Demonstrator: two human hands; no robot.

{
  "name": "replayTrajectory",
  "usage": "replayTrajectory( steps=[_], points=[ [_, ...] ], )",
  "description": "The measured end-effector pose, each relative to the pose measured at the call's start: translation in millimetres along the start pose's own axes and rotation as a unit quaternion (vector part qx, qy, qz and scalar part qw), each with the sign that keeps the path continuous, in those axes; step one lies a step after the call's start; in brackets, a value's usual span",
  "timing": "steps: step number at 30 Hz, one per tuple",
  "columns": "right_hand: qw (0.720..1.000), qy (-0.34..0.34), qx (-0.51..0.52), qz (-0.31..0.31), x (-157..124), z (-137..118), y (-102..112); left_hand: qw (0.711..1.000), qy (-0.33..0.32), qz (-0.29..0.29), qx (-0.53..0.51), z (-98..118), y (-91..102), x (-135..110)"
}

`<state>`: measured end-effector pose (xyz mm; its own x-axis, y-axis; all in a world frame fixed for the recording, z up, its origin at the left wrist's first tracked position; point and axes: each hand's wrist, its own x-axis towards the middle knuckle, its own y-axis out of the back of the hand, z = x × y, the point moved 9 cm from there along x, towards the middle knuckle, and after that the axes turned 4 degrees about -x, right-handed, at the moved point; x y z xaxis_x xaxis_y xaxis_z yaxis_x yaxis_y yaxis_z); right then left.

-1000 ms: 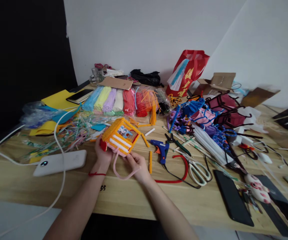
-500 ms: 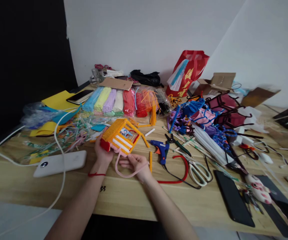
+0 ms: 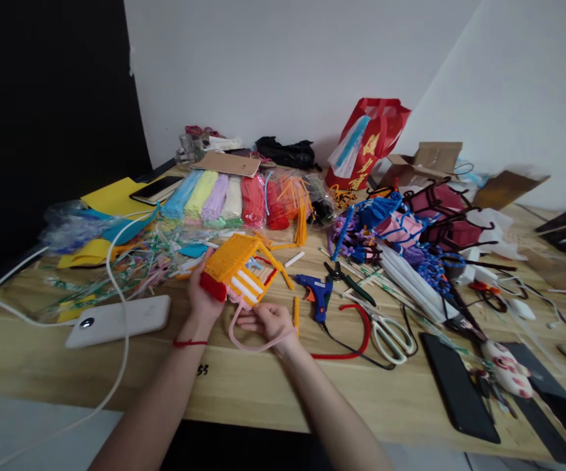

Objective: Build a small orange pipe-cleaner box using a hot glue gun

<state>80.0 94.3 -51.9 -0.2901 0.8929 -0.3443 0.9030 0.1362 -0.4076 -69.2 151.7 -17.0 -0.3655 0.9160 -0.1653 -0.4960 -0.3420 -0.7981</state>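
My left hand (image 3: 204,297) is closed around the left side of a small house made of pipe cleaners (image 3: 236,261), with orange and white walls and a red end. A pink pipe cleaner (image 3: 243,343) loops down from the house's lower edge and runs over my right wrist. My right hand (image 3: 267,320) has its fingers bent at the house's bottom corner, pinching near the pink strip; the fingertips are partly hidden. Just to the right lie a blue glue gun (image 3: 316,293), green-handled pliers (image 3: 354,286), a red pipe cleaner (image 3: 364,327) and white-handled scissors (image 3: 390,337).
A white power bank (image 3: 120,320) with a cable lies on the left. Bundles of coloured pipe cleaners (image 3: 214,196) are behind the house. A tangled heap of blue and purple pieces (image 3: 385,216), a red bag (image 3: 371,147) and a black phone (image 3: 459,386) occupy the right side.
The house has tilted so more of its orange top faces me, and it has shifted slightly right. My right hand has moved a little right and down with it.
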Motion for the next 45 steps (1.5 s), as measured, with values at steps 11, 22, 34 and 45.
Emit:
replayTrajectory(
  steps=[11, 22, 34, 45],
  points=[
    [0.998, -0.012, -0.034, 0.059, 1.6, 5.8, 11.1, 0.998, -0.017, -0.044, 0.032, -2.9, -8.8, -6.0],
    [0.995, -0.013, -0.033, 0.096, 3.8, 10.6, 20.2, 0.997, -0.011, -0.066, 0.040, -6.7, -13.3, -11.4],
    [0.990, -0.010, -0.047, 0.131, 3.1, 11.1, 23.5, 0.997, -0.020, -0.070, 0.040, -6.6, -15.4, -13.1],
    [0.991, 0.041, -0.072, 0.105, 4.3, 1.2, 17.4, 0.998, -0.016, -0.054, 0.032, -6.0, -11.4, -9.2]
  ],
)
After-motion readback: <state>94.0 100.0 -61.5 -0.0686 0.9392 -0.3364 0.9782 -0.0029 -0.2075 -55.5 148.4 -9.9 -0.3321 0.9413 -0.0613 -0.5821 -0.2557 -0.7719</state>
